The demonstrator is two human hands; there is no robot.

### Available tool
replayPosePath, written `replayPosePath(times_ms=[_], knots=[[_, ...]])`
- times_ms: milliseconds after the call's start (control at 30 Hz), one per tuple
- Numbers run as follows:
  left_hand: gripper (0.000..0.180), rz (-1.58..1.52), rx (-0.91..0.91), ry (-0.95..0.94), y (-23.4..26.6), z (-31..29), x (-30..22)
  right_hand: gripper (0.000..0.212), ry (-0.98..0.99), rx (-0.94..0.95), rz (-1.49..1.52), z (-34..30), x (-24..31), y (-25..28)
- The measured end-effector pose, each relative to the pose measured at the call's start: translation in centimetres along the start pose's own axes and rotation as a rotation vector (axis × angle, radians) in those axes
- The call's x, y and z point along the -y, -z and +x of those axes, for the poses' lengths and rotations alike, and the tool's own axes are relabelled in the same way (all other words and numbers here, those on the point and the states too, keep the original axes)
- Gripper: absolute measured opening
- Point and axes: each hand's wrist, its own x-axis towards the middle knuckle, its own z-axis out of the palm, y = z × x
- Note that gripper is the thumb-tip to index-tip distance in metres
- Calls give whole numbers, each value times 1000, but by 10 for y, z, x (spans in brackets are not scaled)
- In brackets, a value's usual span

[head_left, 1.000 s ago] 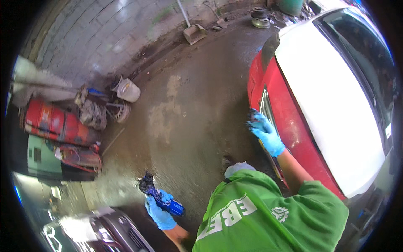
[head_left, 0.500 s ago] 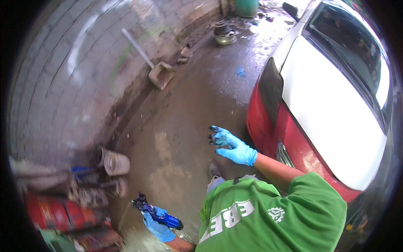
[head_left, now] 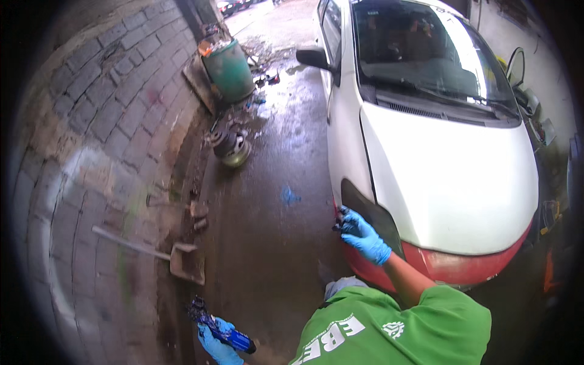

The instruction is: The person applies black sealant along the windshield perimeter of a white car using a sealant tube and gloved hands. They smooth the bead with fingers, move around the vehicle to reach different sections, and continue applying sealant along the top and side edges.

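My left hand, in a light-blue glove, is closed around a blue cylindrical tube. The tube's far end is covered in dark, lumpy grease, and its other end is black. My right hand, gloved the same way, is raised beside the front corner of a white car. Its fingers are bent but apart, and their tips are smeared black. I see nothing held in it.
A long-handled dustpan leans by the block wall at left. Farther off are a wheel rim and a green barrel. A blue scrap lies on the wet floor. The car's red bumper is at right.
My view has swung up and to the right, bringing in more of the car and the barrel. The left hand still grips the tube; the right hand appears closer to the car's front corner.
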Motion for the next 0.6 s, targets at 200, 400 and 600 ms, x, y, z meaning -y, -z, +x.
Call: replayPosePath(times_ms=[200,400,600], knots=[[37,-67,86,89,-92,174,3,51,92,63,-177,191,51,-34],[32,20,50,69,-189,322,-13,56,316,74,-359,368,88,-25],[35,94,107,109,-328,525,-2,52,490,-186,-361,511,139,4]])
